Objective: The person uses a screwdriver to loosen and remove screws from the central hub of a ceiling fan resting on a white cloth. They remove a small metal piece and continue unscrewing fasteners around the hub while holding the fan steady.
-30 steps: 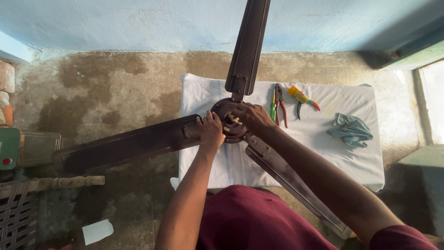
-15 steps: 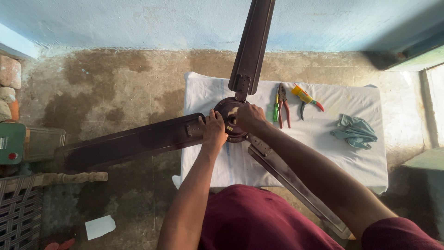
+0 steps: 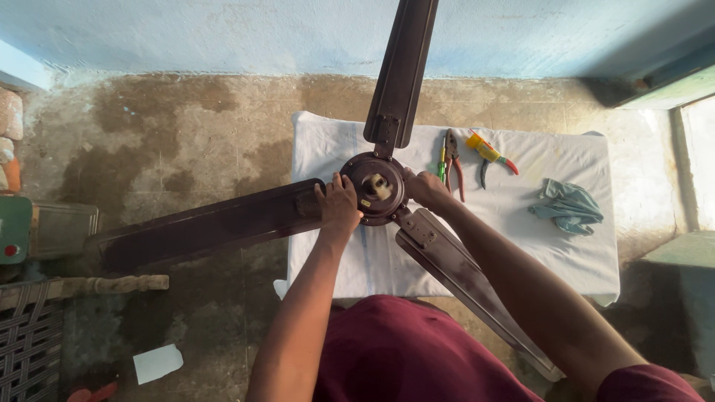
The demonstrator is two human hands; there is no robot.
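A dark brown three-bladed ceiling fan lies on a table under a white cloth (image 3: 521, 246). Its round motor hub (image 3: 375, 186) sits near the cloth's left half. My left hand (image 3: 337, 206) grips the hub's left edge where the left blade (image 3: 201, 227) joins. My right hand (image 3: 424, 187) holds the hub's right edge, above the root of the lower-right blade (image 3: 454, 272). A third blade (image 3: 402, 71) points away toward the wall.
Red-handled pliers (image 3: 451, 160), a yellow and red tool (image 3: 488, 152) and a crumpled grey-blue rag (image 3: 567, 205) lie on the cloth to the right. A green box (image 3: 13, 231), a wooden post (image 3: 82, 286) and woven furniture (image 3: 26, 350) stand at the left on the stained floor.
My right hand has slid from the top of the hub to its right edge, uncovering the hub's centre. My left hand stays on the left edge. The view shifted slightly.
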